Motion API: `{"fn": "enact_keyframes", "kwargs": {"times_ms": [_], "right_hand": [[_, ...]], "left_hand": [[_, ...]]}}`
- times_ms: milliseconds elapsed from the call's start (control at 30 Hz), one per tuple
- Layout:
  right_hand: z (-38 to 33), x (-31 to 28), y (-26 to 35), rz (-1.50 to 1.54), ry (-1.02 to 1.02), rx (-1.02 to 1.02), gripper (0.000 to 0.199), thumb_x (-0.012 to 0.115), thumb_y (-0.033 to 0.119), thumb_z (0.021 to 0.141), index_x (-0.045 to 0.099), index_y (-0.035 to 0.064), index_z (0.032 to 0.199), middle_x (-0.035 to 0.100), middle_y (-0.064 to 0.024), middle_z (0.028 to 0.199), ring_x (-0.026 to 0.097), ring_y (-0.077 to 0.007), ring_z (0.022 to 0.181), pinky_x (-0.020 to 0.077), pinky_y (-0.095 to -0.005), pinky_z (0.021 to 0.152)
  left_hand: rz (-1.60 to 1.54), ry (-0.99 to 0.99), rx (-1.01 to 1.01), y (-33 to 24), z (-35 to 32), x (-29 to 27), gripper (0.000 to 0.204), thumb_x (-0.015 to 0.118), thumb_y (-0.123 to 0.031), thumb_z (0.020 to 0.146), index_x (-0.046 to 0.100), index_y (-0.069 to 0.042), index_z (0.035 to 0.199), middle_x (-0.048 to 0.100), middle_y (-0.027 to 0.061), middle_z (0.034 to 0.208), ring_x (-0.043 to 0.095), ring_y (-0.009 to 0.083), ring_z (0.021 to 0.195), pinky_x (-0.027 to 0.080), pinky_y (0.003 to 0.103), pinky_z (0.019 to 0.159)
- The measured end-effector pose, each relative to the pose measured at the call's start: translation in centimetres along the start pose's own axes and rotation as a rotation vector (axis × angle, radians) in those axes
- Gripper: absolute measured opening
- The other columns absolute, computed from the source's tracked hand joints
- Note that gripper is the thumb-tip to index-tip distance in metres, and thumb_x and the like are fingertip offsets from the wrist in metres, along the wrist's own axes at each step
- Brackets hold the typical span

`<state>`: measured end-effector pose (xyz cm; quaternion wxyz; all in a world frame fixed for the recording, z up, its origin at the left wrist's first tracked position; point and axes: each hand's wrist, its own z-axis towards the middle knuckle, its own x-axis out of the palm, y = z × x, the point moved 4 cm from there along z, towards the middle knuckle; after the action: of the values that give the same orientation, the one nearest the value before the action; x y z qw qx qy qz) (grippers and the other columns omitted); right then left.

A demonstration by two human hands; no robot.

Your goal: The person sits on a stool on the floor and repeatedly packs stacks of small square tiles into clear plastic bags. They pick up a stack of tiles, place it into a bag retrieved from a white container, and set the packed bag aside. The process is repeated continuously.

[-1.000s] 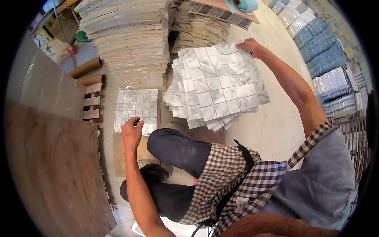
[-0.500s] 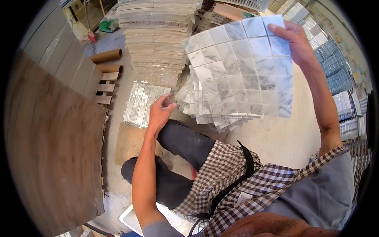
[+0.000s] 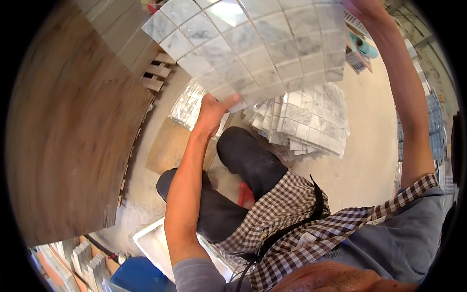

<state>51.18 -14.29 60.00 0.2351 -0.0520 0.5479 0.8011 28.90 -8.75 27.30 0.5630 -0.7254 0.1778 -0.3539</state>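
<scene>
A sheet of grey-veined white marble mosaic tile is held up in front of me at the top of the view. My left hand pinches its lower edge, thumb on the near face. At the top right, partly cut off by the picture's edge, my right hand grips the sheet by its upper right part. Below the sheet, in front of my knees, a loose fanned stack of similar mosaic sheets lies low down. Left of that stack sits a plastic-wrapped pack of mosaic tile, partly behind my left hand.
A large brown wooden panel stands along the left, with pallet slats beyond it. Close to my left elbow are a white box and a blue object. Stacked tiles line the right. A teal roll sits at the back.
The sheet has come up and leftward, away from the stack. My left hand, free before, has taken its lower edge. My right hand has risen, and the view has turned.
</scene>
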Motion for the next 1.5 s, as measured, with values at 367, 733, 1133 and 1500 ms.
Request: {"fn": "enact_keyframes", "kwargs": {"times_ms": [367, 733, 1133, 1500], "right_hand": [[10.4, 13.6, -19.9, -0.211, 0.173, 0.168, 0.024, 0.066, 0.012, 0.085, 0.073, -0.004, 0.101, 0.071, -0.0075, 0.087, 0.064, -0.0156, 0.075, 0.0506, -0.0322, 0.068], [11.9, 25.7, -41.3, -0.377, 0.418, 0.332, 0.028, 0.07, 0.018, 0.075, 0.072, -0.0055, 0.09, 0.068, -0.0062, 0.077, 0.062, -0.0172, 0.069, 0.0486, -0.0353, 0.061], [9.3, 34.5, -51.9, -0.643, 0.55, 0.433, 0.033, 0.073, 0.024, 0.076, 0.073, -0.0055, 0.091, 0.071, -0.0121, 0.08, 0.065, -0.0213, 0.073, 0.0521, -0.0374, 0.067], [9.4, 35.6, -53.6, -0.586, 0.571, 0.444, 0.037, 0.074, 0.026, 0.075, 0.071, -0.009, 0.089, 0.07, -0.0148, 0.077, 0.064, -0.0218, 0.069, 0.0516, -0.037, 0.065]], "left_hand": [[-0.333, -0.416, -0.291, 9.1, 2.8, -9.1, 0.036, 0.058, -0.013, 0.097, 0.047, 0.008, 0.125, 0.059, 0.02, 0.119, 0.066, 0.0333, 0.099, 0.061, 0.049, 0.078], [-0.582, -0.826, -0.457, 23.3, 5.2, -8.9, 0.024, 0.065, -0.013, 0.09, 0.064, 0.002, 0.108, 0.066, 0.0142, 0.1, 0.066, 0.027, 0.081, 0.055, 0.043, 0.055], [-0.673, -0.952, -0.545, 31.1, 3.5, -12.4, 0.024, 0.067, -0.016, 0.089, 0.066, 0.0, 0.107, 0.067, 0.0111, 0.091, 0.065, 0.0241, 0.069, 0.056, 0.04, 0.051], [-0.708, -0.845, -0.521, 32.4, 4.5, -14.0, 0.026, 0.062, -0.012, 0.093, 0.06, 0.002, 0.115, 0.065, 0.0127, 0.105, 0.066, 0.0262, 0.087, 0.061, 0.043, 0.063]]}}
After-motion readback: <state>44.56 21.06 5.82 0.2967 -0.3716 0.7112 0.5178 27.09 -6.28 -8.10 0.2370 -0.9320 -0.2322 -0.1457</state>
